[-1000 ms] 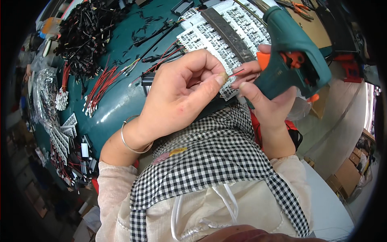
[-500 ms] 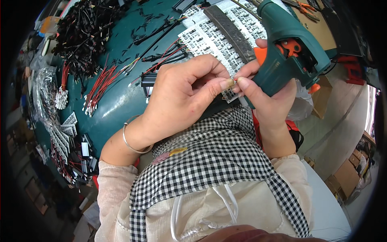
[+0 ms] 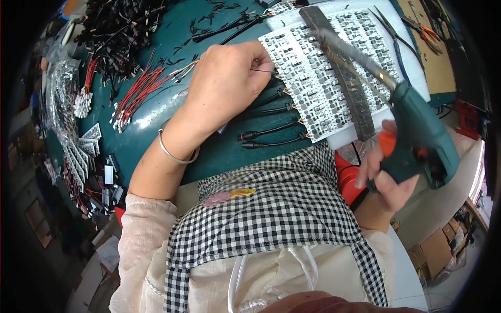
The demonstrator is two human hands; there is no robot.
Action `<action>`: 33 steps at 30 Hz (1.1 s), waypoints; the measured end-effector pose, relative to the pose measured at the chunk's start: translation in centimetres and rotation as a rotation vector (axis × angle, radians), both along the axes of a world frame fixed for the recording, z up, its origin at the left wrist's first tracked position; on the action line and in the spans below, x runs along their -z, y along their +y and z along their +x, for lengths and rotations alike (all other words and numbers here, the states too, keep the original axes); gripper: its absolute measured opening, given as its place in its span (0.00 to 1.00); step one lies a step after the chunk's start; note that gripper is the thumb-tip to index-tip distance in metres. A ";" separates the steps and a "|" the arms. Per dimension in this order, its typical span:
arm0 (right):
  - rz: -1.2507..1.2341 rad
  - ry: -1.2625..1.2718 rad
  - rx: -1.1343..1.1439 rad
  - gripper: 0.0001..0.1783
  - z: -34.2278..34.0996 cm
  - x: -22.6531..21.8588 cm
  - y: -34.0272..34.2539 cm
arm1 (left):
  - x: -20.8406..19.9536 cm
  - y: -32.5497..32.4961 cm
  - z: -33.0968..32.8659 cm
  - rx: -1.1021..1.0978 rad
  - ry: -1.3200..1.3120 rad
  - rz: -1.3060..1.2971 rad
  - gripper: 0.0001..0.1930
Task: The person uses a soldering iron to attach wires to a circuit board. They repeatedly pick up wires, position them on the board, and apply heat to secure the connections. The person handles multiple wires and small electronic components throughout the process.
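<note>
My left hand [image 3: 224, 86] is closed in a pinch on a thin wire [image 3: 263, 70], at the left edge of a white circuit board panel [image 3: 313, 112]. My right hand [image 3: 391, 182] wraps round the handle of a green soldering gun [image 3: 422, 133] with an orange trigger. Its metal nozzle slants up and left over the panel, blurred at the far end. A dark metal bar [image 3: 350, 91] lies across the panel. Several black cables [image 3: 271, 127] with connectors stick out from the panel's left edge. My fingers partly hide the pinched wire.
White foam [image 3: 415, 65] lies under the panel. Dark long-nosed pliers [image 3: 397, 47] and orange-handled pliers [image 3: 429, 36] lie at the far right. Red wires with white plugs [image 3: 133, 94] and a heap of black cables [image 3: 117, 31] cover the left of the green table [image 3: 156, 122].
My hands have moved apart. The left went up to the panel's edge; the right swung right and down with the soldering gun, which now points over the panel. More panel and cables show.
</note>
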State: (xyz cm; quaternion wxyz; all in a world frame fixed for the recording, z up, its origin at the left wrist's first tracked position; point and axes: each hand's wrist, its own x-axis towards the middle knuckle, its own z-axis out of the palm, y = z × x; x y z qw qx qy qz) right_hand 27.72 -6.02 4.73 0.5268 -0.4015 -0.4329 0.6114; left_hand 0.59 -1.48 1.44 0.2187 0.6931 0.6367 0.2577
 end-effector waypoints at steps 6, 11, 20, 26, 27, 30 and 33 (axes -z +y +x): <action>-0.152 -0.058 -0.090 0.42 2.1 0.3 -1.4 | 0.2 -0.3 0.3 -0.035 -0.018 -0.048 0.06; -0.153 -0.072 -0.091 0.40 1.4 0.2 -1.3 | 1.0 -0.1 0.3 -0.043 -0.039 -0.011 0.06; -0.198 -0.118 -0.132 0.38 0.6 0.0 -1.2 | 1.2 -0.2 0.5 -0.076 -0.049 0.029 0.05; -0.217 -0.134 -0.173 0.36 0.6 0.5 -0.8 | 1.3 -0.1 0.3 -0.082 -0.082 0.002 0.06; -0.210 -0.130 -0.164 0.35 0.5 0.6 -0.8 | 1.2 0.0 0.3 -0.079 -0.072 -0.005 0.06; -0.188 -0.141 -0.087 0.34 -0.5 0.5 -0.8 | 1.1 0.1 0.3 -0.070 -0.065 -0.011 0.06; -0.195 -0.159 -0.075 0.34 -0.7 0.5 -0.6 | 1.1 0.0 0.3 -0.071 -0.069 -0.016 0.06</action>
